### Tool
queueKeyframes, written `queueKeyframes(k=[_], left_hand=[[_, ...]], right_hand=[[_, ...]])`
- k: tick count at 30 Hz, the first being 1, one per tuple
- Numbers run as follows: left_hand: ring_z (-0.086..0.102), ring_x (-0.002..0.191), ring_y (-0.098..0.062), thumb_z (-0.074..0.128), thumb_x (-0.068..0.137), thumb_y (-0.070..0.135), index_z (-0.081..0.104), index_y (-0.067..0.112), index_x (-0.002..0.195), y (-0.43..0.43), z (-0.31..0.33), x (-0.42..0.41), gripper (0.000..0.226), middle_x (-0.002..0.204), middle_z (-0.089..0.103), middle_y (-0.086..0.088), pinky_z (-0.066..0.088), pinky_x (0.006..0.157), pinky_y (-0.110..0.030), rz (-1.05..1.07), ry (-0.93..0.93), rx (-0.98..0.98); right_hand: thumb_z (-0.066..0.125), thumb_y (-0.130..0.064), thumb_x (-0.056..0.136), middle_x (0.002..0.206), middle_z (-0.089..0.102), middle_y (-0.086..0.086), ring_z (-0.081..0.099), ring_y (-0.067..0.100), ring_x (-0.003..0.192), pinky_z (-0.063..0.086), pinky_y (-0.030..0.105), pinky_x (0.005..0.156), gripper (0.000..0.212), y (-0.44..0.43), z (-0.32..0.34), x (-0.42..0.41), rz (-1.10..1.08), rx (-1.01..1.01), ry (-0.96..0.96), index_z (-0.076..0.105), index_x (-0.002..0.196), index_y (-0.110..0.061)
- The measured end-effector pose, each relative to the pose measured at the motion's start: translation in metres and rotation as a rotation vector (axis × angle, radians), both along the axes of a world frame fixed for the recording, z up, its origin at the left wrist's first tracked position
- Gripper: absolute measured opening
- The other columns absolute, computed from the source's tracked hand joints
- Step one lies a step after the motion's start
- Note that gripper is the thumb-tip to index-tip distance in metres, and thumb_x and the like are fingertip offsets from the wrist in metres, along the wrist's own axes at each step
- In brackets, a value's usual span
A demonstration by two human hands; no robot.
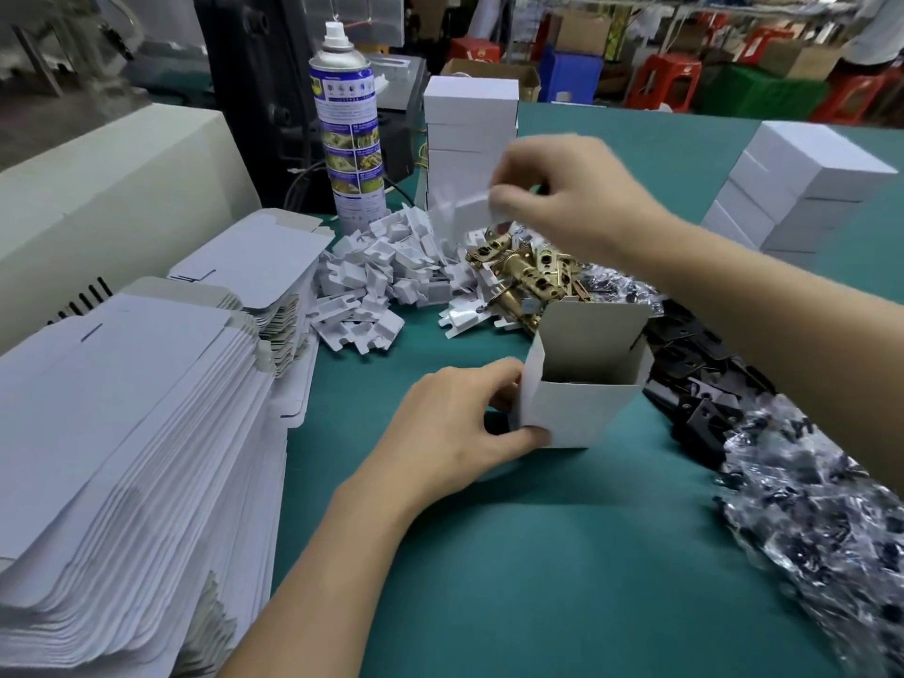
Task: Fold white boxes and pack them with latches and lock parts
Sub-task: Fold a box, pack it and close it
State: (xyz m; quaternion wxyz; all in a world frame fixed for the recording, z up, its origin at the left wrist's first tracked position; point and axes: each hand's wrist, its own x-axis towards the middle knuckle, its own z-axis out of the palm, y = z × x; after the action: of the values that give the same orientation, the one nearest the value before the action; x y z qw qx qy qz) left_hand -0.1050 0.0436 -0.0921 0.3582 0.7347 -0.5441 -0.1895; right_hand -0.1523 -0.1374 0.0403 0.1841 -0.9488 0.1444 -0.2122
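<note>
On the green desk point(538, 555), your left hand point(455, 433) is holding the upright, open-topped white cardboard box point(582, 413), with the grip wrapping the box's left edge. A pile of brass latches point(528, 276) is lying just behind the box. Above that pile, your right hand point(562, 193) is pinching a small white folded card insert point(464, 208) in a narrow fingertip grip.

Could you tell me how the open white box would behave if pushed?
The open white box is thin card, so probably light and easily slid on the green table. Standing upright with its flap raised, it may tip if pushed high. The left hand grips it; hard squeezing would likely dent it.
</note>
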Motion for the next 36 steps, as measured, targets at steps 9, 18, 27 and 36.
queueKeyframes(k=[9,18,27,36], left_hand=[[0.070,0.102,0.005,0.079,0.083,0.045,0.065,0.044,0.114,-0.002,-0.002,-0.002,0.034,0.106,0.076,0.024,0.058,0.091,-0.041,0.040,0.130,-0.005],[0.069,0.101,0.008,0.081,0.084,0.044,0.063,0.048,0.116,-0.002,-0.003,-0.002,0.037,0.104,0.075,0.029,0.058,0.085,-0.037,0.030,0.125,-0.025],[0.053,0.124,0.011,0.087,0.075,0.049,0.014,0.053,0.154,-0.008,-0.003,-0.011,0.107,0.152,0.039,0.036,0.050,0.095,-0.033,0.052,0.033,-0.260],[0.038,0.150,-0.005,0.097,0.073,0.034,-0.011,0.045,0.163,-0.008,-0.003,-0.012,0.141,0.175,-0.012,0.018,0.056,0.098,-0.042,0.107,-0.099,-0.438]], right_hand=[[0.066,-0.008,0.094,0.058,0.062,-0.007,0.042,0.012,0.044,0.035,0.023,0.040,0.019,-0.010,0.029,-0.100,0.043,0.519,-0.274,0.071,0.101,-0.025],[0.062,-0.006,0.096,0.056,0.060,-0.011,0.039,0.009,0.038,0.028,0.016,0.035,0.029,-0.005,0.014,-0.118,-0.117,0.732,-0.217,0.081,0.084,-0.024],[0.065,-0.009,0.094,0.062,0.065,-0.008,0.043,0.010,0.039,0.030,0.017,0.036,0.021,0.000,0.013,-0.084,-0.159,0.727,-0.211,0.081,0.087,-0.021],[0.068,-0.010,0.091,0.065,0.068,-0.009,0.041,0.010,0.042,0.034,0.015,0.040,0.019,0.006,0.007,-0.041,-0.069,0.620,0.150,0.083,0.087,-0.022]])
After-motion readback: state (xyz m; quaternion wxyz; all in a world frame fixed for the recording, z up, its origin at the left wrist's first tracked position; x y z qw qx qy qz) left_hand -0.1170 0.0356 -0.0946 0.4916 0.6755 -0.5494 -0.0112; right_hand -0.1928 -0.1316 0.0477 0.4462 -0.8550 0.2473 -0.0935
